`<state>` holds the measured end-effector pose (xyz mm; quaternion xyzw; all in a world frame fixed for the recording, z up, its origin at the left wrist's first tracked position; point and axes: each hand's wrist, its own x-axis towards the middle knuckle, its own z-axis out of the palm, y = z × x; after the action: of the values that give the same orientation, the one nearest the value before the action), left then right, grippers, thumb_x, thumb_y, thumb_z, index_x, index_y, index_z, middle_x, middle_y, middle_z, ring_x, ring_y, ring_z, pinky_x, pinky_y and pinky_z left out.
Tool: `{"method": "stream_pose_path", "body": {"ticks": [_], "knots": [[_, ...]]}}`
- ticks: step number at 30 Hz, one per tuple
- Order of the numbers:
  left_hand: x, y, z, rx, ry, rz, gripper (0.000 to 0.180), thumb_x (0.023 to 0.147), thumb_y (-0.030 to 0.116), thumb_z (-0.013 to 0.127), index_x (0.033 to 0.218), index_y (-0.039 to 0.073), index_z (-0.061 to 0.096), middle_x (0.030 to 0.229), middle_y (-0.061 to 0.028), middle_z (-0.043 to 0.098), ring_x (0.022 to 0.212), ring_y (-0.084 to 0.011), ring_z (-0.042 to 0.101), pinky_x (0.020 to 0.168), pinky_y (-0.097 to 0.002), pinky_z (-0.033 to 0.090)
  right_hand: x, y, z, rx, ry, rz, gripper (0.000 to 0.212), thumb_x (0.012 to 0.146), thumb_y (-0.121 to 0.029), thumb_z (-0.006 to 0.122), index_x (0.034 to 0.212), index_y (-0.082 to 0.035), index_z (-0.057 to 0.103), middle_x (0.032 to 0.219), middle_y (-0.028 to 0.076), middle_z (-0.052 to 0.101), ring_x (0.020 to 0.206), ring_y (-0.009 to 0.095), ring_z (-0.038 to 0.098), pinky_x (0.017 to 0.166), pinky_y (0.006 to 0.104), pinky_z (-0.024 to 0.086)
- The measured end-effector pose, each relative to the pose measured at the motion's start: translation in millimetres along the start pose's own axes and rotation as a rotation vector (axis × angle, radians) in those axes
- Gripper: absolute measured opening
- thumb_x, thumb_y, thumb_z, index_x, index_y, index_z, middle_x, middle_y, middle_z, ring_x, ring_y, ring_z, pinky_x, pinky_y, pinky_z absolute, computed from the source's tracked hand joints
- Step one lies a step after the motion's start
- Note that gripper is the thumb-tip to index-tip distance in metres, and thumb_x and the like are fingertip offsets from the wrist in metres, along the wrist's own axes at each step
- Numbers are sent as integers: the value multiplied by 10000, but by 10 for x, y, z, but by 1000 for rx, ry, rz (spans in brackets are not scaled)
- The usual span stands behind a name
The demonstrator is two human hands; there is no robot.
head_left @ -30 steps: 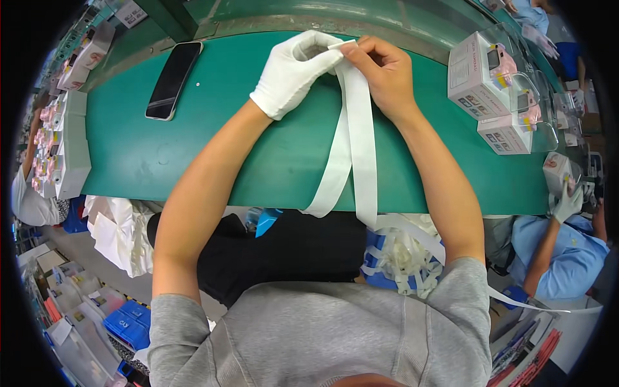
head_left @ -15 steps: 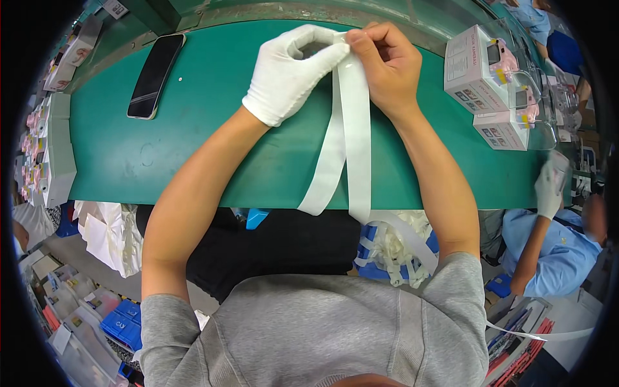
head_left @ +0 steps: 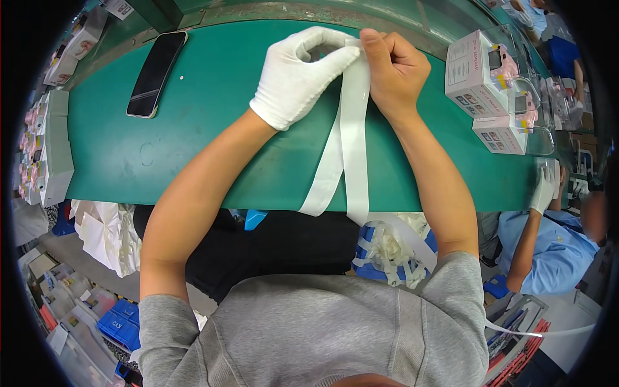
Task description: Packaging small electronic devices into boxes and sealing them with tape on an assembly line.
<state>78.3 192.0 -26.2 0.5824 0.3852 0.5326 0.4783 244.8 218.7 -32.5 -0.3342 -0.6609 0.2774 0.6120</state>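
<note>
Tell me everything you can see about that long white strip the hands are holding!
The white strip looks like a flat, smooth, glossy band. The gloved left hand and bare right hand pinch its top together. Two lengths hang side by side across the green table, over its near edge.

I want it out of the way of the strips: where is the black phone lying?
In the head view, the black phone lies on the green table at its far left, apart from the gloved left hand.
</note>
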Motion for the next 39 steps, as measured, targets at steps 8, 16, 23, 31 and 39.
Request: {"method": "stream_pose_path", "body": {"ticks": [8, 16, 23, 31, 39], "knots": [[31, 10, -16, -104, 14, -11, 181, 947, 116, 724, 1074, -13, 715, 1010, -28, 719, 898, -78, 646, 817, -234, 528, -8, 56, -41, 110, -71, -5, 115, 944, -106, 698, 889, -8, 673, 782, 2, 673, 700, 60, 586, 630, 221, 450], [72, -48, -28, -58, 89, 50, 150, 928, 136, 734, 1001, 5, 736, 922, -31, 728, 862, -75, 647, 782, -258, 536, -40, 99, 26, 110, -82, 42, 78, 967, -89, 678, 991, -23, 645, 905, 1, 641, 778, 55, 568, 682, 209, 449], [675, -240, -611, 117, 341, 241, 287, 915, 180, 713, 1151, 25, 655, 1008, -71, 688, 911, -140, 644, 845, -305, 528, 17, 107, 21, 252, -98, 308, 87, 972, -96, 653, 955, -16, 625, 856, -8, 613, 784, 61, 548, 696, 216, 426], [1909, 38, -1474, 1469, 222, 18, 491, 921, 250, 609, 1365, 56, 530, 1086, -195, 695, 1003, -352, 684, 896, -453, 526, 50, 209, 26, 229, -190, 330, 84, 978, -91, 649, 933, -26, 622, 802, -23, 607, 734, 36, 530, 649, 213, 402], [2567, -112, -1737, 1859, 40, -116, 424, 959, 334, 484, 1286, 93, 603, 1163, -220, 708, 1077, -397, 687, 926, -500, 536, 64, 167, 55, 213, -226, 348, 97, 975, -91, 658, 919, -21, 622, 789, -20, 599, 728, 32, 509, 651, 217, 392]]}}
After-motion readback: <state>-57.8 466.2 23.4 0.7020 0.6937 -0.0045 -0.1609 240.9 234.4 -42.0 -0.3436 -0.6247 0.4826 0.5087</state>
